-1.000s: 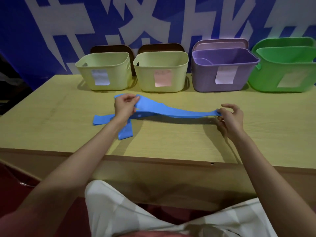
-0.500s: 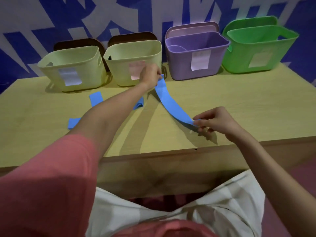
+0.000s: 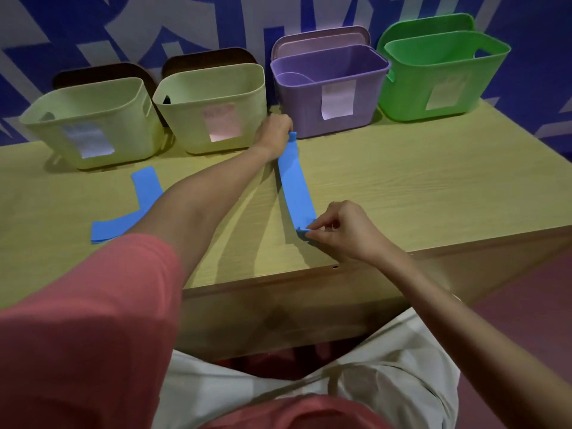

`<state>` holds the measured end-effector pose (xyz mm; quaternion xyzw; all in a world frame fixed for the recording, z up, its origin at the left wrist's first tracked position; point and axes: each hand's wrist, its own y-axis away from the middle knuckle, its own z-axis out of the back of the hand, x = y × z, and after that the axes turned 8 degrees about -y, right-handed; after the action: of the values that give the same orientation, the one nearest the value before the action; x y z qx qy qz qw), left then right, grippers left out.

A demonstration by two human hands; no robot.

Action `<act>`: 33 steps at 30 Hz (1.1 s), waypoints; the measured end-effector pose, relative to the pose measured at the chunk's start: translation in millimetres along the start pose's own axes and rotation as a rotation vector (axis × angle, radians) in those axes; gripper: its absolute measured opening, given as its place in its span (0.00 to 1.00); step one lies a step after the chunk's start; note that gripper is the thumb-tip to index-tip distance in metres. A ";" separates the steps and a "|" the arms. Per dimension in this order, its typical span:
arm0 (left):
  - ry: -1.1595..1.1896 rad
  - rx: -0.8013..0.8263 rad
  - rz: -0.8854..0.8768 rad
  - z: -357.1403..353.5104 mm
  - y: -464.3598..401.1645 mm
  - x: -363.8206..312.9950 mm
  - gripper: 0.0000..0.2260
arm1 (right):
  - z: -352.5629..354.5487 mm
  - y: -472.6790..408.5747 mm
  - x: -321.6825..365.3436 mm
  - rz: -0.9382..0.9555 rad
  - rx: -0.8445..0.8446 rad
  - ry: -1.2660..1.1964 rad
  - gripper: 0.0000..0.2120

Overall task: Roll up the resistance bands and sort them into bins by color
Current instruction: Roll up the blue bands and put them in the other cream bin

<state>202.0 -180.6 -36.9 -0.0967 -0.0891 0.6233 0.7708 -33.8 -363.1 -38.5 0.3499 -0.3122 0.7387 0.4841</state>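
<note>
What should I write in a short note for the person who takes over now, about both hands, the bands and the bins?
Left hand: holds the far end of the blue band, beside the purple bin.
Right hand: pinches its near end, which is just folded over.
Second blue band: lies flat and unrolled, in front of the two pale yellow bins.
Green bin: far right.
Done: no band is rolled.
Left: roll both bands and sort them by color.

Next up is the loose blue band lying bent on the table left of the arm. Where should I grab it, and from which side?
Judging by its pose, take the loose blue band at its far end, the square tip near the pale yellow bin. That end lies flat and uncovered on the table, so pinch it from above. Its middle runs under the left forearm, and both hands are on the other band.
</note>
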 end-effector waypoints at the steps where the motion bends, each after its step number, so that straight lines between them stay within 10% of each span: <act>1: -0.006 -0.007 -0.002 0.1 0.6 -1.2 0.10 | -3.6 -0.9 -2.0 0.056 -0.012 0.066 0.05; 33: 0.600 -0.033 -0.293 42.4 271.9 -10.1 0.08 | -26.8 19.0 -26.0 0.236 -0.042 -0.007 0.05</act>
<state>-67.6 -133.4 -66.8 -0.2747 0.1188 0.4483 0.8423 -49.9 -361.0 -77.2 0.3027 -0.3685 0.7828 0.3999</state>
